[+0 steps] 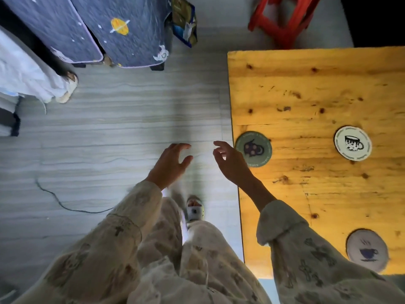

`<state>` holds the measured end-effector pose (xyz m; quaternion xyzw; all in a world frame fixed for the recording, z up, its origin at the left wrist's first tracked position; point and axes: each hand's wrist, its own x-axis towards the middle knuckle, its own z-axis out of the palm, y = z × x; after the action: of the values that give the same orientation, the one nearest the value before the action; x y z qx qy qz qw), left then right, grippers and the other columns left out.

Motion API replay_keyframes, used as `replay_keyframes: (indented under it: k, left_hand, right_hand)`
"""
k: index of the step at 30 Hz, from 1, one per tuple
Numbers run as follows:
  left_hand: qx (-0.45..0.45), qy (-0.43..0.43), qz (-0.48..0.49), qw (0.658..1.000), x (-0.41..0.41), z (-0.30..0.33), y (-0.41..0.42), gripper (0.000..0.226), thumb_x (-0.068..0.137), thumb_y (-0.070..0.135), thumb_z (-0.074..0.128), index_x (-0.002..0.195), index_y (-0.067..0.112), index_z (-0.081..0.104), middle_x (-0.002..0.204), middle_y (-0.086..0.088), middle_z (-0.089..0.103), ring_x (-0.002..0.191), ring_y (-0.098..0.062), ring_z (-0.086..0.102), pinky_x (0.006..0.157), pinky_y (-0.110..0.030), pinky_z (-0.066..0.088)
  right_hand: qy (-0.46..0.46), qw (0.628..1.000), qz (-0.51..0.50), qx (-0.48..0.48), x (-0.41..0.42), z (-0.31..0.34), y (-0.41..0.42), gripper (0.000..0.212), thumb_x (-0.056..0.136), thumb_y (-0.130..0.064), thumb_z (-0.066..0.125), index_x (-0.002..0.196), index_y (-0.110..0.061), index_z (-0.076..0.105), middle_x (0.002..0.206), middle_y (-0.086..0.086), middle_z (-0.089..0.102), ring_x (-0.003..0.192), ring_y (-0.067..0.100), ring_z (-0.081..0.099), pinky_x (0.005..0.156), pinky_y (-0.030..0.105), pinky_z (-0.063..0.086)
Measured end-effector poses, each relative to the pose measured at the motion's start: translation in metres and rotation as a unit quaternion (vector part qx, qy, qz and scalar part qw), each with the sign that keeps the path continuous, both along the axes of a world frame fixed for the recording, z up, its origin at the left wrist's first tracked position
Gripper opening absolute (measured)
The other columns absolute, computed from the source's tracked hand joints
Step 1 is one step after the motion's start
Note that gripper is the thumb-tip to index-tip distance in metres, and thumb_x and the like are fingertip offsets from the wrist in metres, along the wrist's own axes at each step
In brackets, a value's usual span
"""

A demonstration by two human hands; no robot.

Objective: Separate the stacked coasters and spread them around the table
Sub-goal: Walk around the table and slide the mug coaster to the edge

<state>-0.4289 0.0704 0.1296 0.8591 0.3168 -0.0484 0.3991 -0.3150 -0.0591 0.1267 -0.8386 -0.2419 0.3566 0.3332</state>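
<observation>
Standing beside the wooden table [306,88], the person has both hands out over the grey floor [109,132] in the middle of the frame, and neither holds anything. The left hand [172,164] hangs with fingers curled loosely and spread; the right hand [230,161] is likewise slack and unclenched, fingers apart, its fingertips just left of the table's edge. All the coasters I can see lie to the right of the hands, flat on the tabletop and well apart from each other: a green coaster [253,149] with a dark cup on it sits at the table's left edge, just beside the right hand; a white coaster [352,143] with a teacup drawing lies further right at about the same height in the frame; a pale coaster [367,250] with a blue steaming cup lies at lower right, partly behind the right sleeve [291,233]. The coasters are round, so no long axis matters. The right hand is plainly the nearer one to all three; the left would have to cross the body. No stack is in view (if any remains, it is out of frame), and there are no containers on the table. By my reckoning the spreading looks largely done. A red stool [282,20] stands at the top of the frame beyond the table.
</observation>
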Motion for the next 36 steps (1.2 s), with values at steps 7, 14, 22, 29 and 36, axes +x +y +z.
replay_keyframes:
  k: [7,14,22,29,36]
  left_hand:
    - [-0.004,-0.004,-0.066,0.998,0.095,-0.003,0.077,0.038,0.089,0.02,0.052,0.125,0.01,0.049,0.132,-0.013,0.05,0.124,-0.026,0.045,0.104,-0.026,0.029]
    - [-0.014,-0.02,-0.136,0.99,0.206,-0.008,0.186,0.037,0.088,0.018,0.053,0.124,0.009,0.05,0.131,-0.014,0.052,0.124,-0.027,0.046,0.105,-0.031,0.03]
    - [-0.03,-0.045,-0.218,0.975,0.339,0.02,0.286,0.038,0.088,0.012,0.052,0.124,0.003,0.049,0.129,-0.017,0.054,0.122,-0.027,0.048,0.103,-0.03,0.033]
    - [-0.041,-0.061,-0.303,0.95,0.465,0.021,0.319,0.037,0.086,0.011,0.055,0.122,0.003,0.052,0.126,-0.019,0.057,0.119,-0.027,0.052,0.099,-0.029,0.035]
    - [-0.021,-0.045,-0.383,0.923,0.596,0.019,0.348,0.037,0.086,0.015,0.056,0.122,0.009,0.053,0.124,-0.014,0.059,0.117,-0.024,0.053,0.097,-0.027,0.036]
  right_hand:
    - [-0.019,0.997,-0.072,-0.003,0.072,0.0,0.06,0.034,0.095,-0.015,0.046,0.129,-0.008,0.049,0.123,0.018,0.063,0.112,0.029,0.06,0.092,0.028,0.043]
    - [-0.043,0.99,-0.135,-0.027,0.165,0.006,0.146,0.036,0.095,-0.016,0.045,0.13,-0.008,0.047,0.125,0.016,0.063,0.113,0.028,0.06,0.091,0.029,0.045]
    - [-0.032,0.968,-0.247,-0.022,0.264,0.027,0.227,0.034,0.096,-0.015,0.044,0.129,-0.009,0.048,0.123,0.016,0.063,0.114,0.028,0.06,0.089,0.028,0.044]
    - [-0.034,0.939,-0.339,-0.04,0.352,0.027,0.252,0.035,0.096,-0.014,0.043,0.13,-0.008,0.047,0.121,0.015,0.065,0.115,0.027,0.06,0.084,0.022,0.043]
    - [-0.036,0.905,-0.422,-0.038,0.459,0.019,0.277,0.035,0.095,-0.016,0.045,0.13,-0.01,0.049,0.123,0.016,0.064,0.115,0.029,0.06,0.097,0.034,0.046]
